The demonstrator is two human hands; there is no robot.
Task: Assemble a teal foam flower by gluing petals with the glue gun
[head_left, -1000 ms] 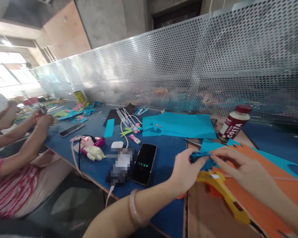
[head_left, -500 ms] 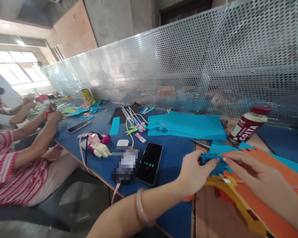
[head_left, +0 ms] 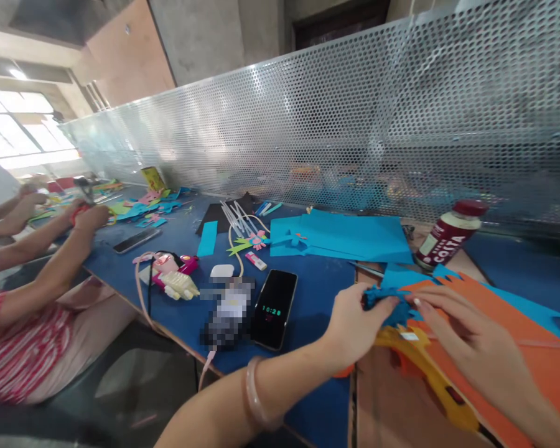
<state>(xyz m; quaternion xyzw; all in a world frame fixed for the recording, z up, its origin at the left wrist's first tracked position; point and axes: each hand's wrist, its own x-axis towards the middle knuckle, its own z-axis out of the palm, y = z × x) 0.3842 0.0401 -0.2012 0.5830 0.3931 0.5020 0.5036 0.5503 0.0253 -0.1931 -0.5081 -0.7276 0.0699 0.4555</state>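
My left hand (head_left: 358, 325) is closed with thumb and fingers pinching a crumpled blue paper piece with fringed edges (head_left: 388, 306). On its right side, my right hand (head_left: 476, 339) has its thumb and fingers pressed together at the paper's edge, gripping it. Just below the paper lies a yellow glue gun (head_left: 432, 367), its front end partly covered by the hands. Orange sheets (head_left: 532, 361) spread beneath my right hand, with blue paper (head_left: 527, 303) showing behind them.
A Costa bottle (head_left: 450, 236) stands behind my hands, before a perforated metal screen (head_left: 308, 124). Blue sheets (head_left: 354, 236), a paper flower (head_left: 256, 239), a phone (head_left: 274, 309) and a white case (head_left: 223, 272) lie leftward. Another person's hands (head_left: 88, 218) work at far left.
The whole view has shifted, so everything sits slightly further left. My hands keep nearly the same pinch on the blue paper, with only slight finger movement.
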